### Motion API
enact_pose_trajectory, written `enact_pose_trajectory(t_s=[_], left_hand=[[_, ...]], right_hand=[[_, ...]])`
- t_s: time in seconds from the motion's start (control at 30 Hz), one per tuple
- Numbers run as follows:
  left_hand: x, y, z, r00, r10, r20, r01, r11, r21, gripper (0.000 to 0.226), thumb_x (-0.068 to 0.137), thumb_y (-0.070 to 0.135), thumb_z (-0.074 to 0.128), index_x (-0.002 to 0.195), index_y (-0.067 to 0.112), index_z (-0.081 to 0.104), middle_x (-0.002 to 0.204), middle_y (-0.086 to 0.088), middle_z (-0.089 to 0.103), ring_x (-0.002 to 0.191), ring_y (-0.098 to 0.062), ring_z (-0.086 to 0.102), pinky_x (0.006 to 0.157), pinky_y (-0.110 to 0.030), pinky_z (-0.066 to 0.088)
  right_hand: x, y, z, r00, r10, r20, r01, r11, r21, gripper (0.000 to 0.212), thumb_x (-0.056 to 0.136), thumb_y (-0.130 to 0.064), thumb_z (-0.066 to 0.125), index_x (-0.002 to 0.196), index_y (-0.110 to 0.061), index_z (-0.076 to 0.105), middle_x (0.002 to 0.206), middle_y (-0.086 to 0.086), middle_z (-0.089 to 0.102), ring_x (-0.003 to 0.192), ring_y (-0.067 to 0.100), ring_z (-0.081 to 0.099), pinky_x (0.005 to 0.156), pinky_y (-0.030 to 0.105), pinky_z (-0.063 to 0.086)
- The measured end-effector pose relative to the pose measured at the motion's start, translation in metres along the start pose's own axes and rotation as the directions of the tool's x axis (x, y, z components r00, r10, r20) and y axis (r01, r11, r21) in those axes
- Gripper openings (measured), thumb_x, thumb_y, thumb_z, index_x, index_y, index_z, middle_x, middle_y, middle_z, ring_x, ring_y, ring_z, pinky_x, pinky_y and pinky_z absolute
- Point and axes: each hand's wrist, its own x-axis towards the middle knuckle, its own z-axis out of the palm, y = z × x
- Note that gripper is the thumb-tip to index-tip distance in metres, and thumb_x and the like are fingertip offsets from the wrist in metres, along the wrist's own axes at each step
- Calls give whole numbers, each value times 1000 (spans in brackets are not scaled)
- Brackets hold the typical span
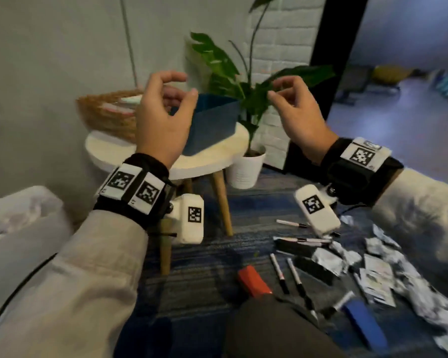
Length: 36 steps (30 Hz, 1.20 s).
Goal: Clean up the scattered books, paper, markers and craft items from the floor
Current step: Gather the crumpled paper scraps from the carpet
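Note:
My left hand [163, 117] and my right hand [295, 112] are raised in front of me, fingers loosely curled, holding nothing. Behind them a blue box [215, 122] and a wicker basket [106, 115] stand on a small round white table [204, 161]. On the blue carpet at the lower right lie several markers [278, 272], crumpled and flat paper [378, 277], a red item [254, 280], a blue item [365, 324] and a dark flat piece [313, 270].
A green plant in a white pot [246, 169] stands beside the table. A pale cushioned seat [18, 228] is at the left. A dark door frame [334, 60] opens to another room. My knee [274, 329] is at the bottom.

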Motion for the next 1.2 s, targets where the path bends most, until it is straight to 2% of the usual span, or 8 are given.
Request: enact_pose_trajectory(t_s=[0.37, 0.43, 0.53, 0.6, 0.7, 0.93, 1.03, 1.2], left_hand=[[-61, 40, 287, 822, -94, 561, 190, 975, -115, 24, 85, 9, 72, 99, 24, 59, 79, 6, 63, 75, -12, 61, 75, -23, 53], [-89, 39, 337, 749, -155, 644, 268, 960, -81, 24, 83, 10, 73, 96, 27, 61, 76, 3, 65, 73, -15, 62, 75, -28, 53], [-132, 38, 402, 647, -269, 713, 401, 916, -18, 20, 84, 9, 73, 95, 23, 63, 71, 4, 62, 61, -4, 57, 65, -21, 46], [-163, 29, 438, 566, -324, 758, 464, 885, 32, 20, 85, 7, 72, 92, 23, 63, 70, 2, 60, 61, -9, 56, 64, -23, 44], [-205, 11, 479, 411, -373, 832, 505, 853, 132, 20, 84, 9, 73, 88, 27, 64, 77, -1, 64, 70, -18, 62, 71, -27, 48], [-304, -41, 537, 135, -605, 785, 608, 676, 417, 16, 88, 0, 67, 101, 11, 67, 92, -15, 64, 63, -15, 57, 52, -20, 44], [-347, -60, 554, 29, -675, 737, 620, 591, 516, 17, 88, 1, 66, 103, 10, 68, 86, -15, 66, 62, -17, 57, 53, -23, 44], [-395, -65, 580, -52, -753, 656, 623, 488, 611, 15, 83, 15, 75, 97, 17, 71, 83, -17, 70, 67, -26, 61, 63, -35, 55]], right_hand=[[-79, 182, -290, 785, 560, -264, -618, 738, -271, 37, 91, -30, 66, 122, -17, 52, 85, 2, 56, 72, 17, 56, 64, 28, 44], [-118, 226, -326, 653, 721, -234, -750, 570, -336, 35, 91, -30, 65, 120, -12, 54, 97, 8, 59, 84, 26, 63, 71, 35, 53], [-202, 281, -357, 265, 956, -122, -916, 210, -342, 30, 97, -25, 59, 114, -1, 55, 87, 10, 56, 65, 29, 63, 65, 46, 59], [-256, 314, -365, 119, 986, -116, -886, 53, -460, 35, 98, -27, 57, 113, 4, 58, 92, 15, 61, 73, 31, 64, 72, 42, 57], [-315, 354, -369, 115, 974, -194, -838, -10, -545, 42, 99, -39, 53, 111, 0, 64, 123, 17, 64, 102, 26, 61, 87, 31, 48], [-384, 411, -366, 121, 983, -141, -830, 22, -557, 82, 61, -71, 77, 121, -21, 51, 120, 8, 53, 109, 31, 56, 92, 37, 49], [-395, 423, -364, 174, 980, -91, -800, 87, -594, 83, 67, -58, 81, 131, -21, 43, 122, 12, 43, 106, 35, 55, 91, 40, 48], [-405, 439, -398, 216, 976, -13, -877, 188, -442, 43, 90, -9, 60, 132, -16, 54, 116, 8, 55, 93, 23, 59, 66, 26, 52]])
